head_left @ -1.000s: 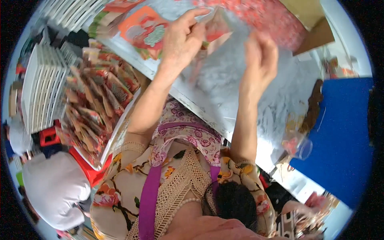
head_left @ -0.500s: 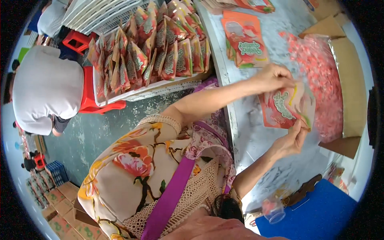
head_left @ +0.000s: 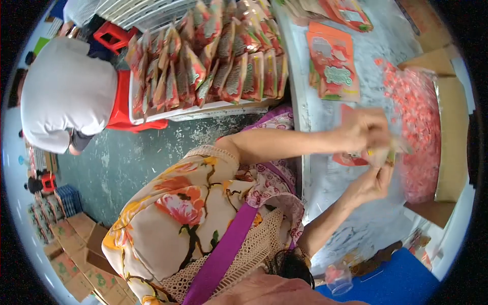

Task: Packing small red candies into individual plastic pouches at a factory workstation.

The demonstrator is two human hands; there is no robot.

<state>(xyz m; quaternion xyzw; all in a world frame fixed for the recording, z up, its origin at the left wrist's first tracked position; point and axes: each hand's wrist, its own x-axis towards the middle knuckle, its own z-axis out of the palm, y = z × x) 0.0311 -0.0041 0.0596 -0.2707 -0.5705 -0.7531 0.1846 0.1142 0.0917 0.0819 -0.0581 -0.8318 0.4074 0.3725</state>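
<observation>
A printed red and green flat pouch (head_left: 377, 157) is held above the table, partly covered by my hands and blurred. My right hand (head_left: 373, 185) pinches its near right corner between thumb and fingers. Over the pouch's upper part, my left hand (head_left: 363, 129) is smeared by motion; its fingers curl down, and their grip on the pouch is unclear. Just beyond my hands lies a heap of small pink-red wrapped pieces (head_left: 417, 127) in clear plastic. A stack of flat pouches (head_left: 338, 66) rests on the table above my left hand.
An opened cardboard box (head_left: 452, 142) borders the heap. More flat pouches (head_left: 351, 15) lie at the table's far end. To the left stands a white crate (head_left: 203, 109) of filled pouches. A clear plastic cup (head_left: 339, 284) sits by a blue surface (head_left: 394, 277). A person in white (head_left: 71, 91) sits farther left.
My left hand has moved down over the pouch, closer to my right hand. The pouch has bent and its front is now mostly covered. The whole view has shifted slightly.
</observation>
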